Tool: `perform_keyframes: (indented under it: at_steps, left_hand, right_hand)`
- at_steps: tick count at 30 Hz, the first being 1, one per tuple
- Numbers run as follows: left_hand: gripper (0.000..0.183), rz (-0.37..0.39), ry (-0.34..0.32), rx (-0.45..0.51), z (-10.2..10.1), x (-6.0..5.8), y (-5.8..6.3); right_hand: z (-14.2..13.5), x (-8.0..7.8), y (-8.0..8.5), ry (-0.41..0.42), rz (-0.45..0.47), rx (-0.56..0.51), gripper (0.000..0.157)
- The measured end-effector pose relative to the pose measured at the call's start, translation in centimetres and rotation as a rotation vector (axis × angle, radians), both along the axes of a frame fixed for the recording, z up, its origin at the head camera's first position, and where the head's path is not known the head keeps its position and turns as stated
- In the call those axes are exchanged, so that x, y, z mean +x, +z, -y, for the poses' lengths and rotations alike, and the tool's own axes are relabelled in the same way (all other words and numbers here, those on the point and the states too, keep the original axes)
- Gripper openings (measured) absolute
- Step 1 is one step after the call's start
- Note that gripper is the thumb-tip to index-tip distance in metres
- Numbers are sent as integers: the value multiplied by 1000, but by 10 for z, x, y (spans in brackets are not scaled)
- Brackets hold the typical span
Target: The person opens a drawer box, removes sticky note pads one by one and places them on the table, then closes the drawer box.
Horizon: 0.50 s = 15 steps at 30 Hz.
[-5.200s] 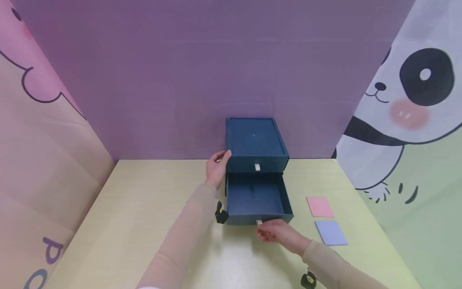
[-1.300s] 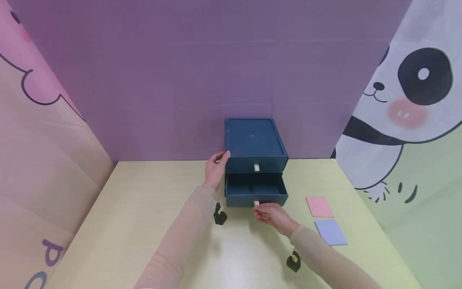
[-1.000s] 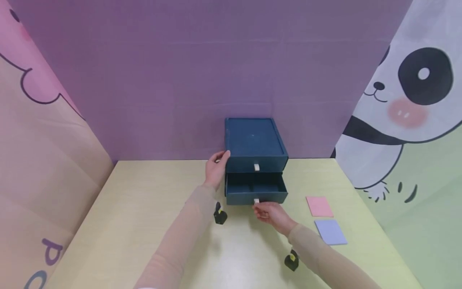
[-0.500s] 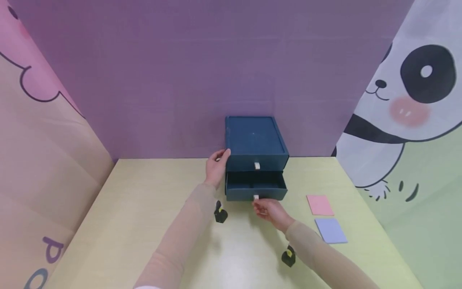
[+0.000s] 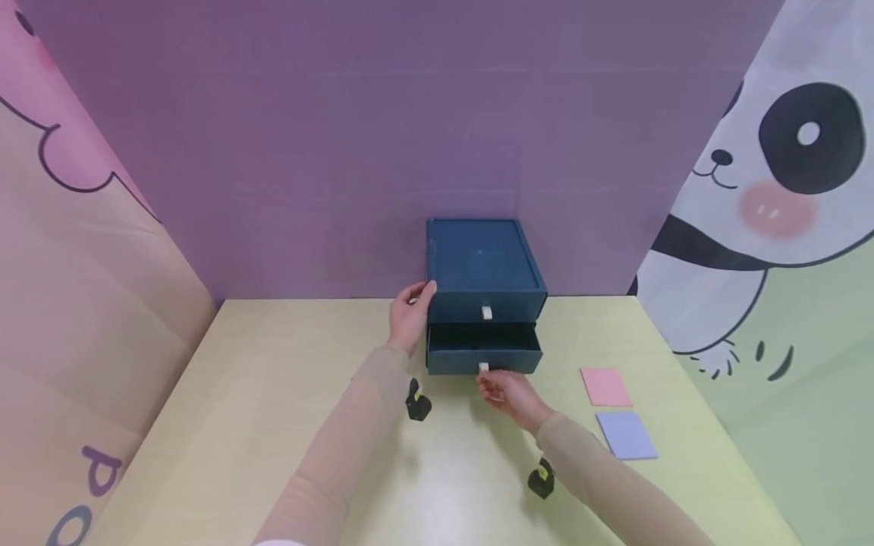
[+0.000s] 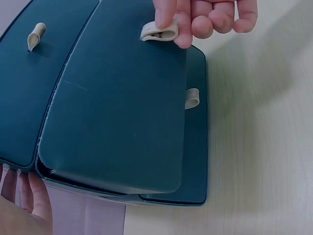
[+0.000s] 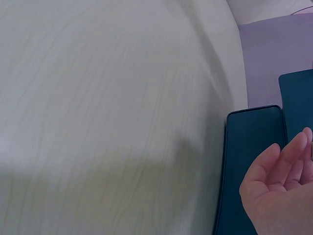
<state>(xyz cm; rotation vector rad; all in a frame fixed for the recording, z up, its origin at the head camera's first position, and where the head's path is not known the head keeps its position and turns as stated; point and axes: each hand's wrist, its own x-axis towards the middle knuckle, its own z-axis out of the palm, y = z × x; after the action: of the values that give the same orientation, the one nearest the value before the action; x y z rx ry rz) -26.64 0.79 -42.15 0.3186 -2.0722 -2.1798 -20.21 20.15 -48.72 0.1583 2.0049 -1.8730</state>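
A dark blue drawer box (image 5: 481,258) stands against the purple backdrop. Its middle drawer (image 5: 451,362) is partly out, and the visible inside holds nothing. My right hand (image 5: 512,394) pinches that drawer's pale loop pull (image 6: 159,32) between thumb and index finger, the other fingers loosely bent. My left hand (image 5: 410,315) rests against the left side of the box, thumb at the front corner; in the left wrist view its fingers (image 6: 40,196) lie fairly straight along the side wall. The top drawer (image 5: 454,307) and the bottom drawer (image 6: 195,147) are pushed in.
To the right, a pink square pad (image 5: 605,387) lies on the pale wooden table (image 5: 273,425), with a lilac square pad (image 5: 626,435) nearer to me. Dark wrist devices (image 5: 419,406) hang below both forearms. Printed panels flank the table.
Over these seconds the middle drawer has slid inward from far out, my right hand moving forward with its pull. My left hand stays at the box's side. The pads have not moved.
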Motion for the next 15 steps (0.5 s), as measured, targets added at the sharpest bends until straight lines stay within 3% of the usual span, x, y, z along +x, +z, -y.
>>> perform_keyframes:
  at_steps: [6,15]
  left_hand:
    - [47,-7,-2,10,0,-1,-1]
    - [48,10,-15,8,1,-1,-2]
  right_hand:
    - [0,-4,0,-11,-8,-19,32]
    - [3,-8,-2,-45,5,-62,38]
